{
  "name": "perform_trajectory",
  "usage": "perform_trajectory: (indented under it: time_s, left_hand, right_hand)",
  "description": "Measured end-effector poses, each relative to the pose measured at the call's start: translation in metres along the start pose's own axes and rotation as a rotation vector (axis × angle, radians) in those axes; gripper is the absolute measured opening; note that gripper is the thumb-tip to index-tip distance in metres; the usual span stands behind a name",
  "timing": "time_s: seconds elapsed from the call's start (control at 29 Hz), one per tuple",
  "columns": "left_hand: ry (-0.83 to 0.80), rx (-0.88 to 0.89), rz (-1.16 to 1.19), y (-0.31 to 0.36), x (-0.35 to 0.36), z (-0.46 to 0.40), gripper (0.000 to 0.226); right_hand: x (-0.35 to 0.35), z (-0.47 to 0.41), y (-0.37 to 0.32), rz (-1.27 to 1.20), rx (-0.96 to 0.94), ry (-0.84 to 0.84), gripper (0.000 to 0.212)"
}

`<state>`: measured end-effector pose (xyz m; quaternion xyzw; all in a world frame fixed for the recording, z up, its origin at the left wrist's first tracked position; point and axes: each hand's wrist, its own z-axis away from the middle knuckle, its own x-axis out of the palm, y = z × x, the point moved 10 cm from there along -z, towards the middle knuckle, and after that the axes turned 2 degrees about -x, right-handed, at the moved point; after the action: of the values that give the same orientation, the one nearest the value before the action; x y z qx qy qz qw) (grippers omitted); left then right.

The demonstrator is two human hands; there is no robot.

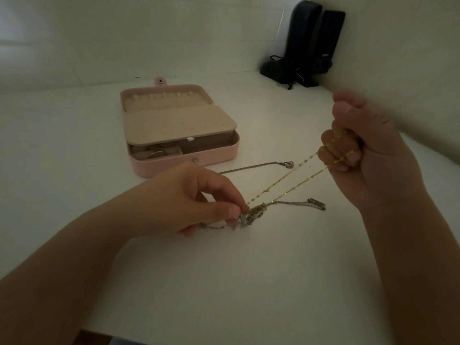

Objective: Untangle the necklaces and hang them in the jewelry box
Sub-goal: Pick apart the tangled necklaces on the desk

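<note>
We're right on the knot (251, 215) here: a small clump of gold and silver chain sitting on the white table (236, 282), just in front of the left hand (199, 202). That hand pinches the clump between thumb and fingertips, low against the tabletop. From the knot the gold necklace (296, 178) runs up in two taut strands to the right hand (368, 150), which is lifted off the table with its fingers curled closed around the chain, the strands crossing over the fingers.

Out of the same clump we see a silver chain (293, 202) trailing right along the table to a small bar-shaped piece (316, 203). A second silver chain (251, 167) lies farther back, ending in a little heart pendant (289, 164), and its near end disappears behind the left hand.

Beyond that, the pink jewelry box (214, 155) sits open on the table, well apart from the knot. Its lid lies back flat with a row of small hooks (163, 96), an inner beige panel (179, 123) is tilted over the base, and a ring (156, 153) shows in a front compartment.

Far back in the right corner stand two dark speakers (313, 41) with cables (291, 70) bunched at their feet.
</note>
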<state>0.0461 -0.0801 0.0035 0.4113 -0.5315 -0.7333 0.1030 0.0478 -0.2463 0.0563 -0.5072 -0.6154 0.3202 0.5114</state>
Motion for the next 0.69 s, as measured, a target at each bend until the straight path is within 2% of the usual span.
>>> perform_trajectory:
  time_s: [0.14,0.21,0.28,0.38,0.41,0.52,0.59,0.69]
  left_hand:
    - [0.126,0.015,0.113,-0.004,-0.014,-0.002,0.009]
    - [0.158,0.051,0.204,-0.003,-0.02,-0.002,0.001]
    - [0.197,0.096,0.264,-0.001,-0.026,0.001,0.011]
    - [0.21,0.151,0.371,0.005,-0.031,0.003,0.002]
    - [0.212,0.163,0.4,0.006,-0.032,0.003,0.008]
    - [0.177,0.211,0.417,0.013,-0.029,0.004,0.007]
    - [0.154,0.232,0.417,0.015,-0.026,0.004,0.002]
    - [0.147,0.231,0.407,0.015,-0.023,0.003,0.008]
  right_hand:
    - [-0.004,0.001,-0.004,0.002,-0.008,0.009,0.025]
    - [0.002,0.004,-0.005,0.054,-0.009,-0.069,0.018]
    - [0.017,0.009,-0.002,0.121,0.024,-0.215,0.006]
    - [0.037,0.02,0.016,0.276,0.13,-0.426,0.028]
    - [0.041,0.023,0.022,0.377,0.153,-0.457,0.032]
    - [0.046,0.026,0.039,0.663,0.219,-0.483,0.032]
    - [0.053,0.029,0.049,0.703,0.266,-0.501,0.033]
    - [0.062,0.031,0.057,0.696,0.275,-0.5,0.032]
